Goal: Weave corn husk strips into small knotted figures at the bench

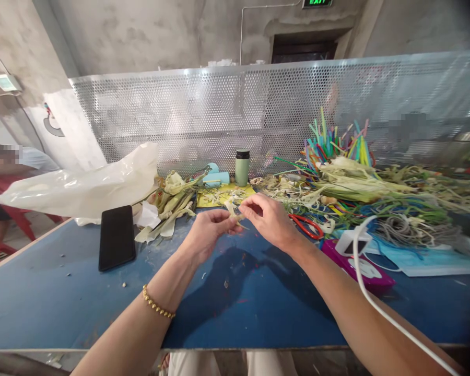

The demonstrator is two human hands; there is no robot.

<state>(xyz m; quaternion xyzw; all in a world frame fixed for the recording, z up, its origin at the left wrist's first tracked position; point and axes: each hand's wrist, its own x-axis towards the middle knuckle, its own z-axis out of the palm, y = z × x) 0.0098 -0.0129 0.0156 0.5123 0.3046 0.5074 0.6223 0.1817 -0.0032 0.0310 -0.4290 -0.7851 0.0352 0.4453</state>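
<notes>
Above the middle of the blue table [78,303], my left hand [207,230] pinches a small, pale piece of dried corn husk [232,209] between thumb and fingers. My right hand [268,216] meets it from the other side, its thumb and forefinger closed at the husk's edge. A thin end of the husk sticks out below the fingertips. Beyond the hands lies a yellow sheet [207,197] strewn with pale scraps. To the right of my right hand are the red handles of scissors [309,228].
A black phone [117,238], a husk pile [176,203] and a plastic bag [90,183] lie left. A green tumbler [242,168] stands behind. Husks [348,180], coloured stems [337,143], a purple box [356,266] and a white cable [362,277] are right. A perforated metal screen [180,115] borders the back.
</notes>
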